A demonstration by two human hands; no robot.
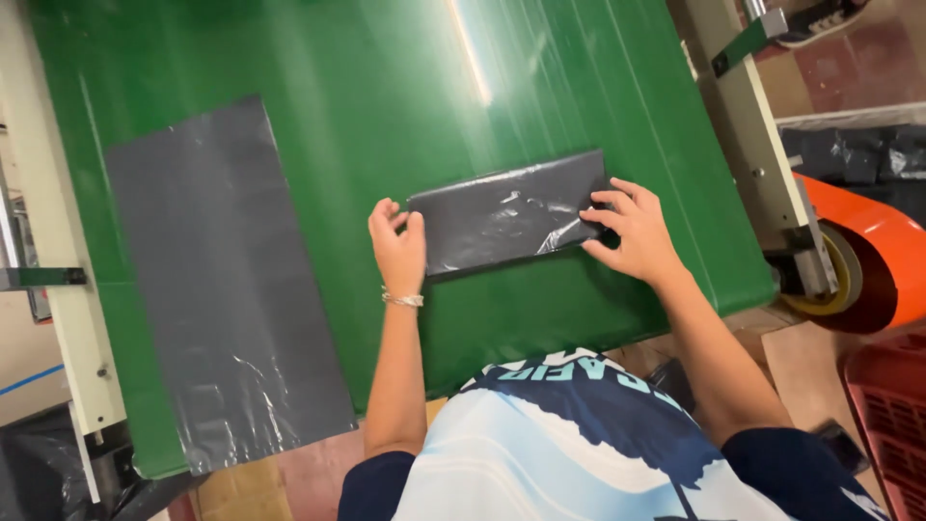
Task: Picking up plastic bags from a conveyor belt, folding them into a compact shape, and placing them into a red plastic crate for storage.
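Observation:
A folded dark grey plastic bag lies on the green conveyor belt in front of me. My left hand pinches its left end with curled fingers. My right hand presses on its right end with the fingers spread over the plastic. A second grey plastic bag lies flat and unfolded on the left part of the belt, its lower end hanging over the near edge.
Cream metal frame rails run along both sides of the belt. An orange roll sits at the right, with a red crate below it. More dark plastic lies beyond the right rail.

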